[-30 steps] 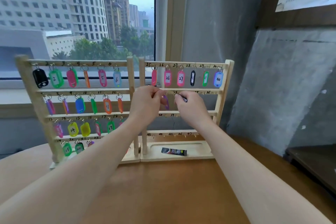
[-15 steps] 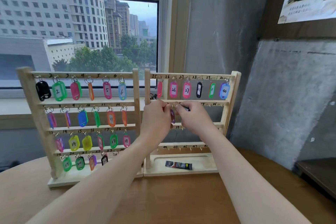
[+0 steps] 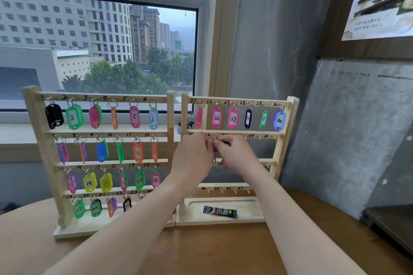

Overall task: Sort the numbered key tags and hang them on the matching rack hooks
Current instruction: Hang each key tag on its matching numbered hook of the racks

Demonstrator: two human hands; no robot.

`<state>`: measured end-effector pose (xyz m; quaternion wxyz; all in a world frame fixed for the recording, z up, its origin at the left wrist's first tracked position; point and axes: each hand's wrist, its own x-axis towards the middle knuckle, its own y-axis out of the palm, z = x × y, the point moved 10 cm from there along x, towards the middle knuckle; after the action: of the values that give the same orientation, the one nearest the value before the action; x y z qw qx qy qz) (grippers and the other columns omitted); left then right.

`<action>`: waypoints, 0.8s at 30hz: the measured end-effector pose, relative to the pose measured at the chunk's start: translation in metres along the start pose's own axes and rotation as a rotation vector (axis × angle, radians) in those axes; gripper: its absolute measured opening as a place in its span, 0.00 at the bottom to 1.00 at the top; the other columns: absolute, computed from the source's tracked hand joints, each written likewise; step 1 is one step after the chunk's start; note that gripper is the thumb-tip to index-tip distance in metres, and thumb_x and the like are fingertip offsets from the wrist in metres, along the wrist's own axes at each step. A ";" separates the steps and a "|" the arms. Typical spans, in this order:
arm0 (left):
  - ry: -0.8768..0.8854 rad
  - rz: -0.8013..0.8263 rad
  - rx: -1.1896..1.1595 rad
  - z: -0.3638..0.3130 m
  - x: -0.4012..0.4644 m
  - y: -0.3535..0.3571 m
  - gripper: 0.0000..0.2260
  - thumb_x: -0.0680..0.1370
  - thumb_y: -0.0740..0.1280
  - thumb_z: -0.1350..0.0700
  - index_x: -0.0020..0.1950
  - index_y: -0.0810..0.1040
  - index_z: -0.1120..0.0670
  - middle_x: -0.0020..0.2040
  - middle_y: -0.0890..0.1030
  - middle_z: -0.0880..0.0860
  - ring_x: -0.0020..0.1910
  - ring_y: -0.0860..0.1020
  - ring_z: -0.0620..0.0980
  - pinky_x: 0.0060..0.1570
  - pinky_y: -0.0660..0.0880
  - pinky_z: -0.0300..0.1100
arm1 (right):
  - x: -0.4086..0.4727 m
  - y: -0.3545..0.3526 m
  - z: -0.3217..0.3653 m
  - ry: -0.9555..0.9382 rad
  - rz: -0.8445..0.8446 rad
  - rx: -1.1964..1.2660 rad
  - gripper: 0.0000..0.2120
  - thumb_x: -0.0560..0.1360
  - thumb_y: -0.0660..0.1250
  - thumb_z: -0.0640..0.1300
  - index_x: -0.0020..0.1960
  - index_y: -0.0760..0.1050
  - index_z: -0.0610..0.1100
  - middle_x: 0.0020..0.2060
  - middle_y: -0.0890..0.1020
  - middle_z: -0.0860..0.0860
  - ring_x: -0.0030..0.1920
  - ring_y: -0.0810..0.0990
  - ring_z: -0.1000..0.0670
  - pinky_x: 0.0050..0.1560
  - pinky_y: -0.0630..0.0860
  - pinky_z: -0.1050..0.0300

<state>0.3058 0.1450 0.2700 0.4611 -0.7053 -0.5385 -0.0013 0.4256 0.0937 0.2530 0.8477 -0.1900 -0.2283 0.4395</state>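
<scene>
A: Where's the tag (image 3: 214, 154) now?

B: Between the two hands, just under the second rail of the right rack (image 3: 232, 132), near the left post. It's purple and edge-on, so its number can't be read. Its ring (image 3: 214, 139) sits right at the rail's hooks.

A: And the fingers?

B: The left hand (image 3: 194, 154) is curled with fingertips pinching at the tag's ring side. The right hand (image 3: 237, 156) is curled too, fingertips at the ring, with something thin and dark poking out past the knuckles toward the right post; what it is I can't tell.

A: How should the hanging go?

B: I'd judge it's mid-hook. Keep one hand steadying the ring flat to the rail, and let the other guide the loop over the hook tip rather than pushing the tag body. Check the inked number on the rail first; those under the hands are hidden, with 35 and 36 readable further toward the right post. Release only once the ring drops fully onto the hook.
</scene>
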 end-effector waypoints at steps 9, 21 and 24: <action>0.002 0.095 0.036 0.020 -0.025 0.003 0.16 0.82 0.61 0.56 0.34 0.75 0.52 0.31 0.80 0.51 0.32 0.79 0.51 0.34 0.76 0.46 | -0.015 0.002 -0.017 0.059 -0.050 -0.019 0.19 0.83 0.60 0.49 0.45 0.77 0.34 0.28 0.73 0.46 0.28 0.73 0.48 0.34 0.68 0.57; -0.141 0.593 -0.150 0.027 -0.173 0.054 0.06 0.79 0.65 0.58 0.46 0.80 0.50 0.38 0.85 0.49 0.30 0.79 0.42 0.33 0.75 0.36 | -0.223 -0.006 -0.089 0.224 0.023 -0.322 0.17 0.78 0.66 0.50 0.37 0.79 0.39 0.23 0.72 0.50 0.26 0.70 0.50 0.30 0.68 0.56; -0.054 0.858 -0.122 0.015 -0.244 0.075 0.05 0.78 0.67 0.56 0.48 0.82 0.49 0.38 0.84 0.44 0.33 0.78 0.36 0.36 0.72 0.33 | -0.287 -0.012 -0.118 0.260 0.073 -0.418 0.16 0.77 0.65 0.52 0.38 0.77 0.40 0.24 0.72 0.46 0.29 0.74 0.44 0.31 0.72 0.52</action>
<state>0.2532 -0.0298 0.0916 0.3631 -0.8909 -0.2074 0.1774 0.3524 -0.1654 0.0992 0.7958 -0.4244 -0.1964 0.3848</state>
